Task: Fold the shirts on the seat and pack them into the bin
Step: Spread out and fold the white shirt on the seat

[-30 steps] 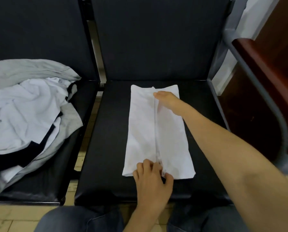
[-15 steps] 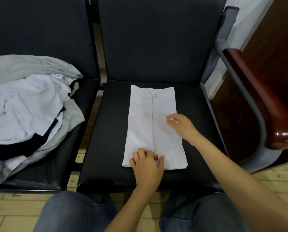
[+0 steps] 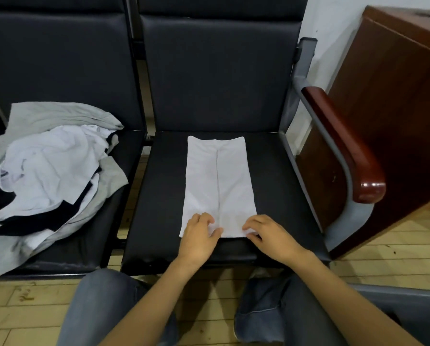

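The black padded seat is serving as the worktop. The rumpled heap of grey, white and black shirts waits on the neighbouring seat to the left. In the centre of the cushion lies the white shirt, folded into 1 long narrow strip. Its 2 sides meet at a middle seam, and it lies flat from the backrest towards the front edge.

Now the change: the right hand was up at the far end 1 second ago and halfway down 0.5 seconds ago. It has now arrived at the near right corner. Its grip looks closed on that corner, fingers over, thumb at the hem. The left hand has stayed on the near hem, left of the seam. Its fingers are bent on the cloth, but whether that grip pinches or only presses I cannot tell.

Smoothing looks finished, then. With 2 hands on the near hem, I judge the end-over-end fold comes next. No bin is plainly in view.
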The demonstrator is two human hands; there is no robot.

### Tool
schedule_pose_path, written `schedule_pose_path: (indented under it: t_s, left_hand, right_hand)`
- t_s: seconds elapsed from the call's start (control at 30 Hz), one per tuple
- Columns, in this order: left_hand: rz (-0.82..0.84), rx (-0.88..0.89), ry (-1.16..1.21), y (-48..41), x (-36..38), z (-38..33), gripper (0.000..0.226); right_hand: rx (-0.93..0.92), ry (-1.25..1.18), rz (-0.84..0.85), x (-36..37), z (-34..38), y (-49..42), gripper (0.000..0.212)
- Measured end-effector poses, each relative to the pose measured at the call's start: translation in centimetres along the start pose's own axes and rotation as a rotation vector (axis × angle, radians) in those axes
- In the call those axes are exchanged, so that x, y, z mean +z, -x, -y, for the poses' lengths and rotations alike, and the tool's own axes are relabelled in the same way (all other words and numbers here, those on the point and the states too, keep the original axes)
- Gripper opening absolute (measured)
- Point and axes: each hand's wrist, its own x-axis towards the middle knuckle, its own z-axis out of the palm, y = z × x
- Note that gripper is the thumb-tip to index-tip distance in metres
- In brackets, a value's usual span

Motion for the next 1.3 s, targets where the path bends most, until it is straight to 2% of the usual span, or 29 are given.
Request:
schedule_pose_path:
  t_s: [0.07, 0.13, 0.23, 0.33, 0.43, 0.5, 0.67, 0.77, 0.87, 1.03, 1.2, 1.3]
  left_hand:
    - [-0.025, 0.151, -0.225, 1.0, -0.9, 2.1, 0.024]
    - [-0.024, 0.223, -0.35, 1.6, -1.7, 4.1, 0.028]
    - [0.007, 0.264, -0.426, 1.8, -2.5, 5.5, 0.035]
    - [0.007, 0.305, -0.495, 1.3, -2.7, 5.7, 0.031]
    - [0.01, 0.315, -0.569, 0.6, -2.6, 5.4, 0.027]
    - [0.023, 0.29, -0.662, 0.4, -2.6, 4.9, 0.027]
    - [0.087, 0.327, -0.817, 2.2, -3.6, 4.3, 0.032]
    - [0.102, 0.346, -0.699, 4.4, -5.3, 4.2, 0.024]
    - [0.122, 0.357, -0.56, 6.9, -8.0, 3.0, 0.018]
    - [0.254, 0.379, -0.343, 9.4, -12.1, 1.5, 0.006]
    - [0.069, 0.385, -0.161, 6.3, -14.5, 0.2, 0.004]
    - [0.034, 0.378, -0.109, 2.5, -13.5, -0.2, 0.007]
  right_hand:
    - [-0.043, 0.042, 0.03, -0.1, -0.1, 0.8, 0.032]
    - [-0.061, 0.108, 0.051, 0.0, -0.3, 1.4, 0.037]
    - [-0.041, 0.258, -0.005, 0.4, -0.2, 1.3, 0.034]
    - [-0.045, 0.381, -0.022, 0.9, 0.7, 0.7, 0.024]
    - [-0.001, 0.489, -0.062, 0.6, 1.9, 0.2, 0.038]
    - [0.05, 0.45, -0.039, 0.4, 3.2, 0.2, 0.022]
    - [0.134, 0.281, -0.063, 0.5, 3.5, 1.2, 0.024]
    - [0.154, 0.088, -0.067, -0.7, 3.8, 3.1, 0.015]
    - [0.105, -0.064, -0.153, -2.8, 5.1, 5.2, 0.005]
    - [0.026, -0.248, -0.073, -7.0, 6.9, 7.5, 0.007]
    - [0.026, -0.359, -0.099, -9.4, 6.7, 5.4, 0.005]
    - [0.086, -0.358, -0.075, -8.8, 5.0, 1.7, 0.005]
